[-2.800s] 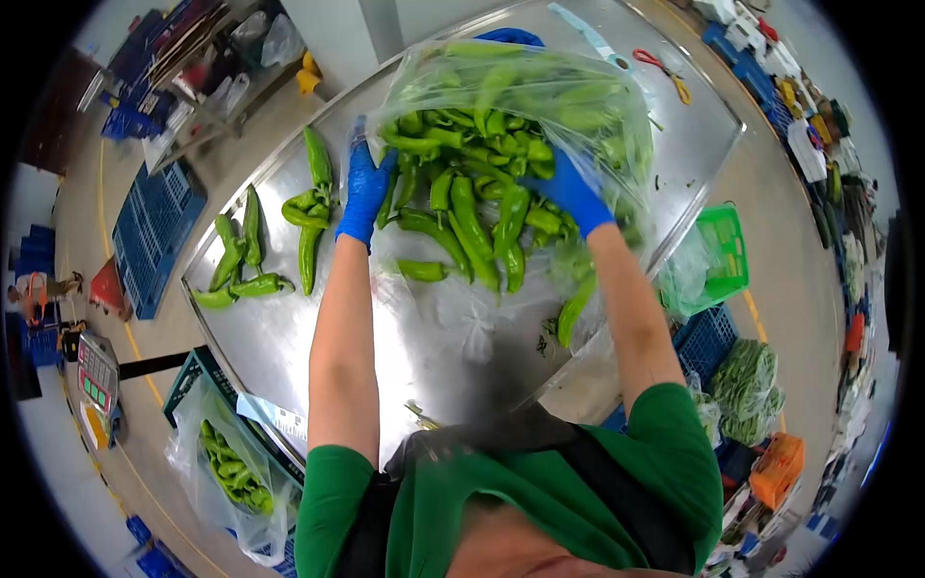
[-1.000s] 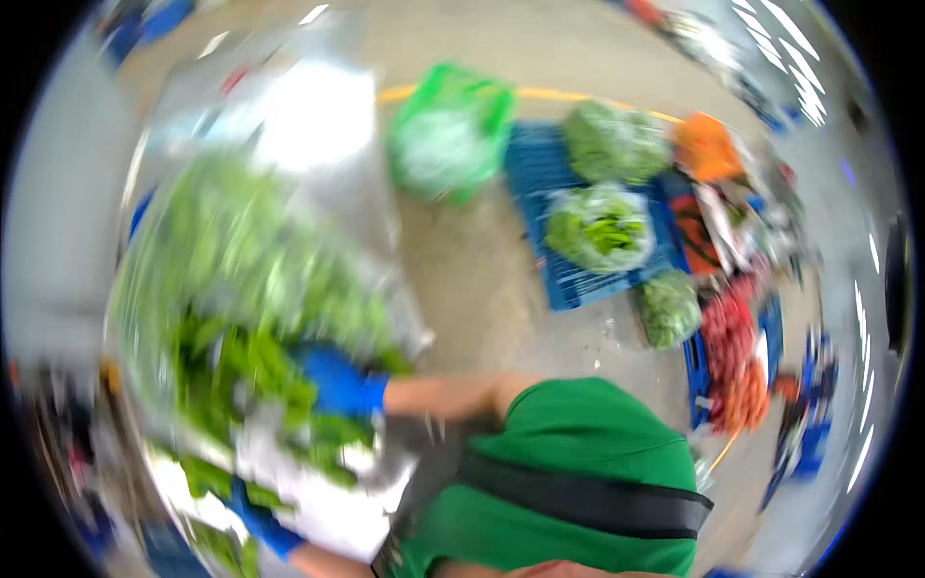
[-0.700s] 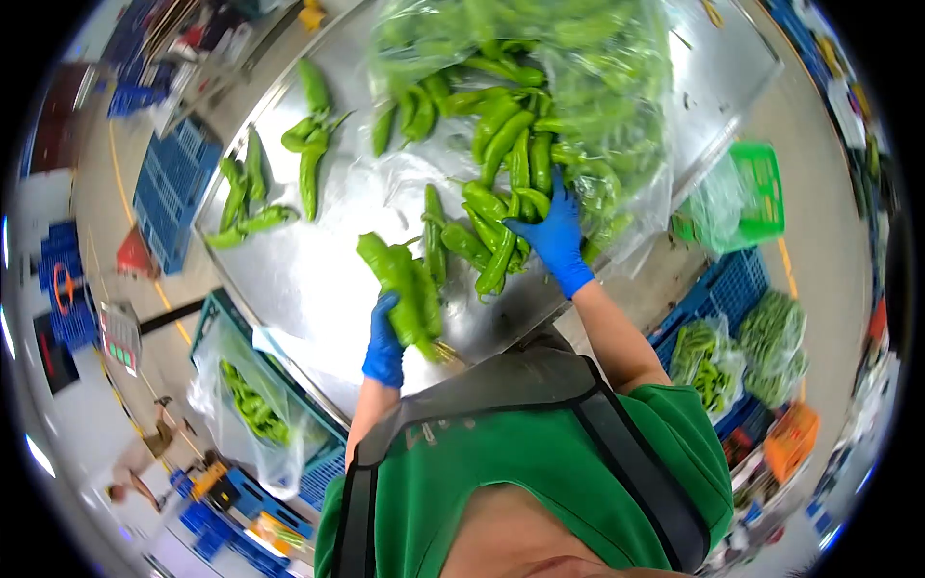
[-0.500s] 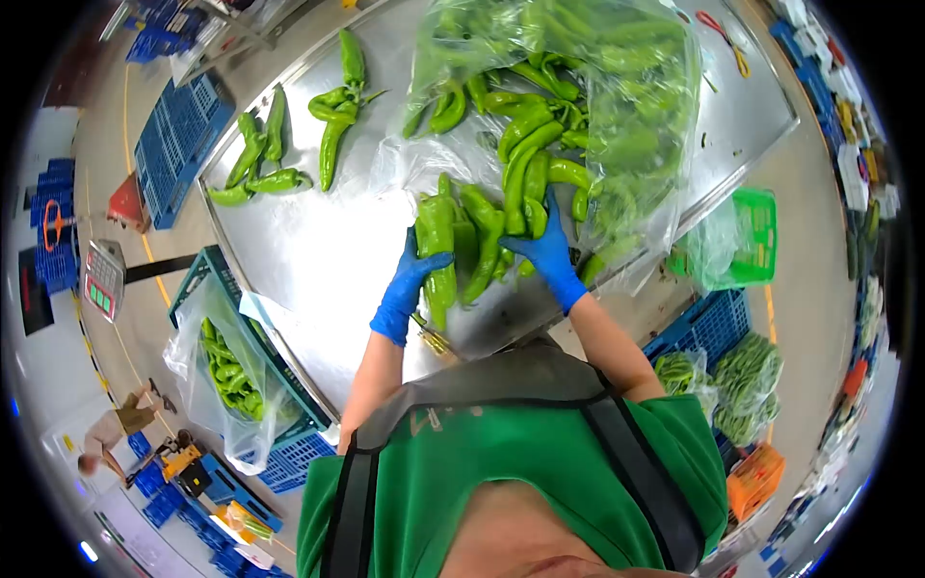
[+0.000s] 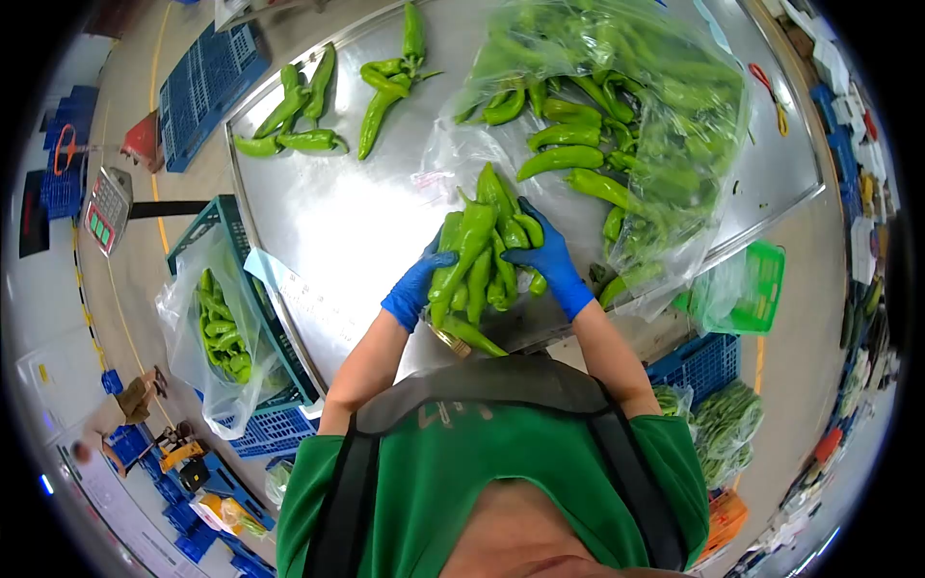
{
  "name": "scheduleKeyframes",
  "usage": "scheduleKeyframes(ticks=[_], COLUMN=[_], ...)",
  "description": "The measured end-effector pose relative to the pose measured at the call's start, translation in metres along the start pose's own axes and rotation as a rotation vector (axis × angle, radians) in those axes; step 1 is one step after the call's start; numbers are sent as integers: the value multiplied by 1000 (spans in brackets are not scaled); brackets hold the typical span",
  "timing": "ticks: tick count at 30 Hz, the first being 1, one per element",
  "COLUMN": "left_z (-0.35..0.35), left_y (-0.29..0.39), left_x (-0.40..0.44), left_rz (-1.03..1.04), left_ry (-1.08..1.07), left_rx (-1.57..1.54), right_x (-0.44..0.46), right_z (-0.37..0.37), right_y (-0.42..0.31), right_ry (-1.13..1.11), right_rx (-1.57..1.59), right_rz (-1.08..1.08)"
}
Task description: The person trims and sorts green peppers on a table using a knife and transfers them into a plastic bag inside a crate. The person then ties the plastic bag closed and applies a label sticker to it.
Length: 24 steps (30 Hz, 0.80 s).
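Note:
Between my two blue-gloved hands lies a bunch of long green peppers (image 5: 474, 249) at the front of the metal table (image 5: 328, 207). My left hand (image 5: 424, 277) presses on the bunch's left side, its fingers curved against the peppers. On the right side, my right hand (image 5: 551, 258) cups the same bunch. Farther back to the right, a large clear plastic bag (image 5: 689, 125) lies with its mouth open, full of peppers, and several loose peppers (image 5: 564, 161) spill from it. Two small groups of peppers, one at the far left (image 5: 289, 106) and one nearer the middle (image 5: 385, 91), lie apart.
Red-and-yellow scissors (image 5: 768, 96) lie at the table's right. A green basket (image 5: 756, 289) stands beyond the right edge. At the left are a crate with bagged peppers (image 5: 224, 328), a scale (image 5: 106, 210) and a blue pallet (image 5: 207, 91). A person (image 5: 120, 409) is at the far lower left.
Both hands have closed in around more peppers, now gathered into one bunch apart from the bag's spill. The view has shifted, so the table's contents appear farther right.

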<state>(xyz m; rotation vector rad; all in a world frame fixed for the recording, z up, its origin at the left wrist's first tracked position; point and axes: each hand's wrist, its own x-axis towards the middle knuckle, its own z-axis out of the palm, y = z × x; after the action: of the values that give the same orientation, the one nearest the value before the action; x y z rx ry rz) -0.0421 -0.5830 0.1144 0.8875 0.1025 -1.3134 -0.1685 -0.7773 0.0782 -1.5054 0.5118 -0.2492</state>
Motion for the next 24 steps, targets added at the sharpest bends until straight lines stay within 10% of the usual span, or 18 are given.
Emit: scheduleKeyframes(ticks=[13,24], left_z=[-15,-215], left_y=[57,115], left_x=[-67,-390], left_rz=[496,764], left_ry=[-329,121], left_rx=[-24,-536], right_x=[-16,-3], right_z=[107,522], right_y=[-190,-179], right_ry=[-34,-812], right_rx=[-476,-68], right_rz=[-249,-143])
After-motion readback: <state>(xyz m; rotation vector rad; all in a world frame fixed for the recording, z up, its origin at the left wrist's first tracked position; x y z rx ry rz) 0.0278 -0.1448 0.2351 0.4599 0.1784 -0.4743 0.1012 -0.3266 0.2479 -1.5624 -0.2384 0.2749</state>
